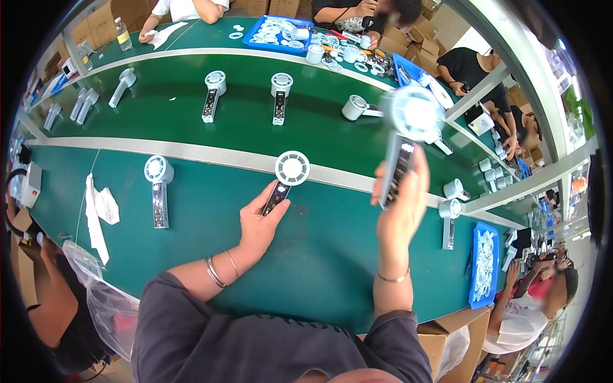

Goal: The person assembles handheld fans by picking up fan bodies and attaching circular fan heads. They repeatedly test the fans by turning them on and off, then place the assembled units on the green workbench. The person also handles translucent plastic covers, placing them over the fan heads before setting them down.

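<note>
Handheld fans: raised one [408,137] gripped by its slim handle in right hand [399,210], second fan [285,179] on the belt pinched at its handle by left hand [258,223]; probably light, rigid, grille-delicate plastic.

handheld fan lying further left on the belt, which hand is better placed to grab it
Probably the left hand: it is low at the belt, nearer that fan, though gripping another fan's handle. The right hand holds a raised fan, farther off.
</note>
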Demonstrator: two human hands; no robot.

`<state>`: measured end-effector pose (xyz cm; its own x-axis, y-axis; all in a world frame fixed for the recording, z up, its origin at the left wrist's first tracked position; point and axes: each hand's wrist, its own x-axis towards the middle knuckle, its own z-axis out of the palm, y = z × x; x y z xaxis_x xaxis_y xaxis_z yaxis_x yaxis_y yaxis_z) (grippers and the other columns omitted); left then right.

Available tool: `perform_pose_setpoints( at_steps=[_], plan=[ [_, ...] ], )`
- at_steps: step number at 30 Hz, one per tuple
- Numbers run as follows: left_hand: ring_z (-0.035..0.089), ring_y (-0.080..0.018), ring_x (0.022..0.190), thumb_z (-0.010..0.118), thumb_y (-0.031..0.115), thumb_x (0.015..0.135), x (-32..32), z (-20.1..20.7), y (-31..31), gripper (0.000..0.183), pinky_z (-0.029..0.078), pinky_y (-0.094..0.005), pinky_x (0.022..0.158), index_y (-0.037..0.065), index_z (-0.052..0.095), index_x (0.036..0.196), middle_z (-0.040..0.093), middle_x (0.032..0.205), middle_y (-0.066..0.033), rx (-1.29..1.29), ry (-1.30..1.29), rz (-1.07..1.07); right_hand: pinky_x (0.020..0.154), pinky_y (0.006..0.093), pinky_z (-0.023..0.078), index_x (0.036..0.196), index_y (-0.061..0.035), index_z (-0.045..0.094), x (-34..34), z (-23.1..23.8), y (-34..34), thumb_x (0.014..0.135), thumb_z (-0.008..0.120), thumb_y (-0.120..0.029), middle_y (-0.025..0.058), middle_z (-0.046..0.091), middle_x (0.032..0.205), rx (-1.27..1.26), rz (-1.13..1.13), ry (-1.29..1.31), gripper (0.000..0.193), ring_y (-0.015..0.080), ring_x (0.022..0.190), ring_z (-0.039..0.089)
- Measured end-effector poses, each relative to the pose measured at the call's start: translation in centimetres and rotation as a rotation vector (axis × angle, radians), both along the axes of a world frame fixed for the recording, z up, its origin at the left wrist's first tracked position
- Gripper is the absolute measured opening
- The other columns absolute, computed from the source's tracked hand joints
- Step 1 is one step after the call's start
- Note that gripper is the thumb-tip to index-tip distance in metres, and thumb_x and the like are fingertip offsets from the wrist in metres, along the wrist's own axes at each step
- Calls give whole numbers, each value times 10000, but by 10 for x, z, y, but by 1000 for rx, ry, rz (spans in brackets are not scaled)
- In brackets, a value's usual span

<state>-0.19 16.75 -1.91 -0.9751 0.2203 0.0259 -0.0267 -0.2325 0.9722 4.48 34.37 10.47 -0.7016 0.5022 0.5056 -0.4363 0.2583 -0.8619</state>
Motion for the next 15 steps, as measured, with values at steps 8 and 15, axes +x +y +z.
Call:
perform_pose_setpoints(
  at_steps=[8,15],
  plan=[
    [509,-27,803,645,15,829,-1,-4,3,454,437,-177,727,-27,501,1258,601,965,15,-13,-43,-6,384,224,343,1061,23,530,-70,-56,23,956,406,-287,57,546,670,-379,116,-305,350,90,462,454],
    [525,-36,862,645,14,828,-2,-8,4,464,435,-184,778,-30,493,1264,612,1027,-11,-53,-32,2,367,232,333,1052,29,557,-120,-89,23,927,487,-272,44,542,655,-384,89,-357,333,82,451,451]
  ],
)
